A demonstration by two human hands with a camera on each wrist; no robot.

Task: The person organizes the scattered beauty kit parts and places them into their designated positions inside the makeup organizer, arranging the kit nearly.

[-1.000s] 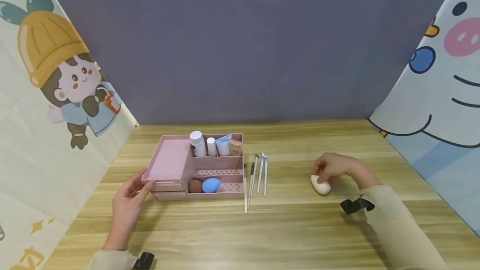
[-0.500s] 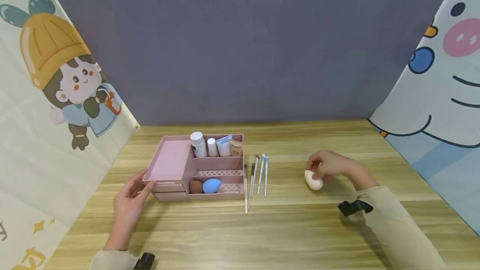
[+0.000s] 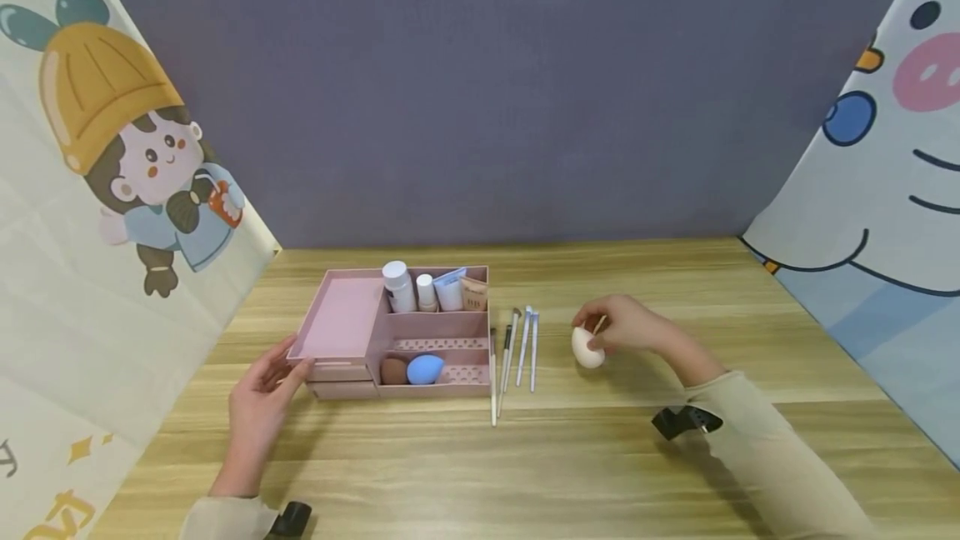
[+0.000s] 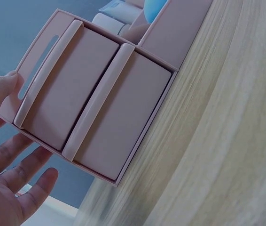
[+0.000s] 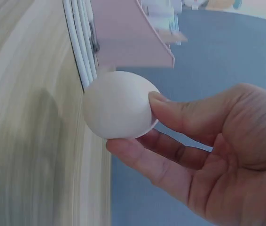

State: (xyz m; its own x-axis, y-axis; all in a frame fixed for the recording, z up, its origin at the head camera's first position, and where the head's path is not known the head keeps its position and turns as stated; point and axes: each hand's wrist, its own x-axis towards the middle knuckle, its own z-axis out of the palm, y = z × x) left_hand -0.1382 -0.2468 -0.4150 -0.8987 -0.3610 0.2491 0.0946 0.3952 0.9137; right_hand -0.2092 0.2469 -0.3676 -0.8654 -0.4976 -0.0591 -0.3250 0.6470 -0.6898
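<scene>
Between thumb and fingers of the right hand (image 3: 626,328) sits a white egg-shaped makeup sponge (image 3: 587,347), pinched at its broad rounded end and carried just above the surface (image 3: 570,457), right of the row of thin makeup brushes (image 3: 513,357). In the right wrist view the sponge (image 5: 119,104) shows a smooth matte skin, with the thumb (image 5: 189,113) pressing on one side and a finger (image 5: 147,162) curling under the other. It looks very light and soft, so a gentle pinch across its widest part should hold it (a harder squeeze would merely dent it); it seems neither slippery nor fragile, though its round form could let it roll if set down loosely.

Further left stands the pink organizer (image 3: 397,332), with white bottles and tubes (image 3: 431,290) upright in its back compartment and a brown sponge (image 3: 392,371) and a blue sponge (image 3: 425,369) lying side by side in the front one. The left hand (image 3: 258,411) rests with straight, relaxed fingers against the organizer's left front corner, holding nothing; in the left wrist view its fingertips (image 4: 1,89) touch the edge beside the two closed drawers (image 4: 95,108).
</scene>
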